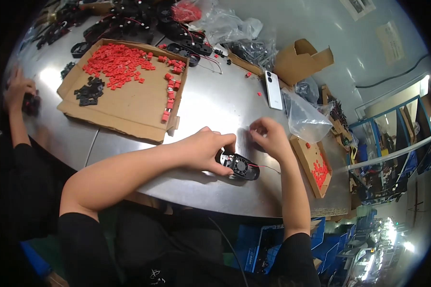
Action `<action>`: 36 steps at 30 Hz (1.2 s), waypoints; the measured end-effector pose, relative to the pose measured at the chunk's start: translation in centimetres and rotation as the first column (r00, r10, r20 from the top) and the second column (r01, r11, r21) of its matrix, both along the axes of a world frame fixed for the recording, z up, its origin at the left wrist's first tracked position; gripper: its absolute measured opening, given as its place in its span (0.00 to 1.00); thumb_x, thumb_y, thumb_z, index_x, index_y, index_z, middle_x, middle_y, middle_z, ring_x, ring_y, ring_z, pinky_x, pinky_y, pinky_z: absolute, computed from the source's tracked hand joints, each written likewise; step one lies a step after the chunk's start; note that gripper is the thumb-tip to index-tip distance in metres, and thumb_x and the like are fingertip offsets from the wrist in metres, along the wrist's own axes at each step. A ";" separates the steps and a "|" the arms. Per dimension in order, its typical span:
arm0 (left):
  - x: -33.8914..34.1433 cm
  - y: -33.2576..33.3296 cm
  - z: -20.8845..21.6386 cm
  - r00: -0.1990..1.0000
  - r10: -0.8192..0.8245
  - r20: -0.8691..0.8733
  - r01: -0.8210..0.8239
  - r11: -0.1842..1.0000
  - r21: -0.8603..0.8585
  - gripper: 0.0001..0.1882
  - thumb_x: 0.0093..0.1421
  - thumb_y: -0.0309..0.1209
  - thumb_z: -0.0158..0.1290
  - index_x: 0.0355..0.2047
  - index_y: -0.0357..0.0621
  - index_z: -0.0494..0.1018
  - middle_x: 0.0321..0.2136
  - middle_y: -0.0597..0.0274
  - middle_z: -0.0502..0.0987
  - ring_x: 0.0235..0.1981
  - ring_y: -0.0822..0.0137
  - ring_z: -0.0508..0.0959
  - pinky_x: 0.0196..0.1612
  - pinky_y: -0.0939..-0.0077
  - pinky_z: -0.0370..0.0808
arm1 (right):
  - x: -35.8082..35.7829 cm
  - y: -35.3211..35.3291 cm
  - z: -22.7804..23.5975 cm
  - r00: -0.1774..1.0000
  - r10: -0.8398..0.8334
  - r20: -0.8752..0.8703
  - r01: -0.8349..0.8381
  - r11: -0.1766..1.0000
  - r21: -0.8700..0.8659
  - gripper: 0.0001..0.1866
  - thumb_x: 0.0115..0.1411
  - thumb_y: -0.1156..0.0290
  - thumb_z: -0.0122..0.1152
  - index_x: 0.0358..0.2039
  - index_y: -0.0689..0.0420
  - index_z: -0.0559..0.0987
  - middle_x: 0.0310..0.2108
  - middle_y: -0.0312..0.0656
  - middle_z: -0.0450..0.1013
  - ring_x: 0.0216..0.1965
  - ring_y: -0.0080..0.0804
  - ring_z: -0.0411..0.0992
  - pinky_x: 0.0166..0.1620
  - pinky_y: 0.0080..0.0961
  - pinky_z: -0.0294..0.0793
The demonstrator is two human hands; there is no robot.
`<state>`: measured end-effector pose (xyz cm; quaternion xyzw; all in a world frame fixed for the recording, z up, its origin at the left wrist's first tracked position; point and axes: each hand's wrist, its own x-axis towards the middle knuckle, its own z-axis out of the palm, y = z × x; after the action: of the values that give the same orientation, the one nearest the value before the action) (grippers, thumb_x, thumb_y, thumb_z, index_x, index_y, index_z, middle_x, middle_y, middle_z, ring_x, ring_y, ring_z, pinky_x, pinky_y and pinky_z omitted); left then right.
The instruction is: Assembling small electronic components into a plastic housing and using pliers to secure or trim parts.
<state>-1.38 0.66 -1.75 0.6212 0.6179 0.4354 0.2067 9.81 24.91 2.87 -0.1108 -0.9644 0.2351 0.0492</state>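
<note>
Black plastic housing (pixel 250 173), open face up, at the near side of the metal desk (pixel 210 195); whether it rests on the surface or is held just above, cannot tell. Left hand (pixel 196 149): thumb and fingers grasping the housing at its left end, a digit along each side. Right hand (pixel 272 139): apart from the housing, fingers half-curled just beyond it; whether they pinch anything small, cannot tell. Small fan (pixel 241 166) sits inside the housing; thin lead (pixel 255 165) runs out to the right. Step in hand, judged: left steadies the housing while right is free for work on its inner parts or wiring. Next move, judged, calls for a steady left hold and a fine right pinch, lead kept clear and unpulled. Nearby: 2 cardboard trays, the large tray (pixel 129 104) at left bearing red pieces (pixel 117 64), the small tray (pixel 304 162) at right with more.
</note>
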 end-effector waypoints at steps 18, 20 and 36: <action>0.1 0.6 1.0 0.998 0.037 -0.054 -0.042 0.995 -0.094 0.28 0.47 0.42 0.72 0.44 0.43 0.77 0.37 0.58 0.77 0.43 0.55 0.75 0.52 0.65 0.67 | 2.2 0.2 -1.7 0.989 0.038 -0.142 -0.043 0.999 -0.029 0.07 0.57 0.79 0.68 0.38 0.60 0.82 0.37 0.41 0.78 0.38 0.30 0.78 0.40 0.24 0.75; 0.1 0.7 0.6 0.999 0.038 -0.036 -0.041 0.995 -0.087 0.28 0.47 0.42 0.72 0.44 0.43 0.77 0.37 0.58 0.77 0.42 0.55 0.75 0.51 0.64 0.67 | 3.2 -1.8 -0.2 0.947 0.115 -0.300 -0.150 0.984 -0.097 0.08 0.56 0.79 0.68 0.37 0.59 0.83 0.37 0.41 0.79 0.39 0.28 0.78 0.40 0.22 0.75; 0.1 0.4 -0.2 0.999 0.047 -0.020 -0.048 0.998 -0.042 0.25 0.47 0.42 0.71 0.39 0.45 0.73 0.32 0.60 0.80 0.38 0.55 0.79 0.48 0.62 0.69 | 4.7 -8.2 0.4 0.928 0.278 -0.248 -0.257 0.960 0.113 0.14 0.48 0.83 0.72 0.36 0.59 0.81 0.38 0.43 0.77 0.39 0.40 0.78 0.39 0.31 0.78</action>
<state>-1.25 1.05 -1.95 0.6058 0.6437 0.4210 0.2035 14.49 16.74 3.25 0.0558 -0.9640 0.2140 0.1475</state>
